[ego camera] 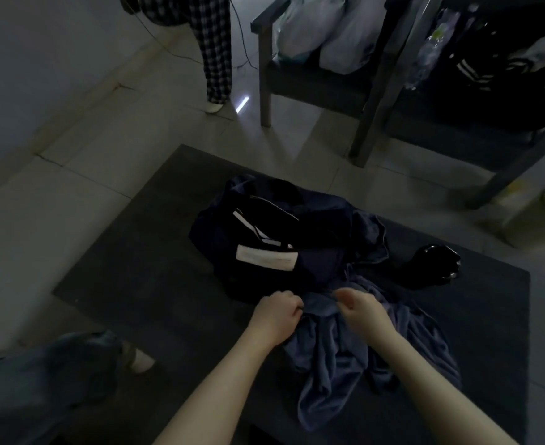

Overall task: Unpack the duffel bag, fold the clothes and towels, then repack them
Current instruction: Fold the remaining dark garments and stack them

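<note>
Gripping the top edge of a crumpled blue cloth [335, 364], both hands work just in front of the duffel bag [264, 239]. The left hand [277, 316] has its fingers curled tight round a fold of the fabric at the bag's near edge. The right hand [361, 311] pinches the same edge a little to the right of that, thumb bent over the cloth. The cloth spills from the bag's near side toward the person. The dark navy bag, with white stripes and a pale label, lies slumped on a dark low table [136, 268]. Right of the bag sits a glossy black object [435, 264], apart from it. Beyond the bag stand a dark chair [296, 85] and a person's checked trouser leg [216, 59].
</note>
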`<action>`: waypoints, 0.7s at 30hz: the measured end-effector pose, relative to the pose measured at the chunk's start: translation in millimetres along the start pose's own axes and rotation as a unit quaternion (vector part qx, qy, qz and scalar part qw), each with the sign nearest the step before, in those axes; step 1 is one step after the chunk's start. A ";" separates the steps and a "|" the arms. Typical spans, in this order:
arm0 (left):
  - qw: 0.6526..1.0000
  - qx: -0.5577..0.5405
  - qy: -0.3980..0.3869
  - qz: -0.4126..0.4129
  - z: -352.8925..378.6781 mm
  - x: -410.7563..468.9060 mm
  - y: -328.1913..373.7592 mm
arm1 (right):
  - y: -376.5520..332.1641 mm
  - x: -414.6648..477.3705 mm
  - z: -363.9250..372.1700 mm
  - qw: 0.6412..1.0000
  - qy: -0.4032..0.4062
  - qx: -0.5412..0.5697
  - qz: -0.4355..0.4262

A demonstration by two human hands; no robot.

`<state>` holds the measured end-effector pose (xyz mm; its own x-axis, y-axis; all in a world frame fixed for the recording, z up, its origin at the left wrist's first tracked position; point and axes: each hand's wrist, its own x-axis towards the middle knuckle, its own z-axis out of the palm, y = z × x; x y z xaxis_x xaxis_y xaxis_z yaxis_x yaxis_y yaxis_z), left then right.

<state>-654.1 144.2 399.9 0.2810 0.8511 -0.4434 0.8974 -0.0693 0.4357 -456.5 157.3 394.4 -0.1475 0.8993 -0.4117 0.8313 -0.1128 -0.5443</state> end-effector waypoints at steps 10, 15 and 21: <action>0.992 0.039 -0.070 -0.100 152.9 16.9 26.7 | 120.2 -21.1 62.5 0.989 -0.079 -0.123 0.011; 0.986 0.080 0.012 -0.145 184.1 19.5 48.2 | 131.1 -22.4 82.3 0.981 0.008 -0.196 -0.005; 0.982 0.051 0.127 -0.132 194.4 15.9 42.2 | 150.1 -26.6 90.6 0.989 0.092 -0.092 -0.063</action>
<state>-545.6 53.6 259.0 -0.0486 0.9478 -0.3151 0.9607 0.1307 0.2449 -376.3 78.2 257.5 -0.1697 0.9650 -0.2001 0.8990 0.0684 -0.4325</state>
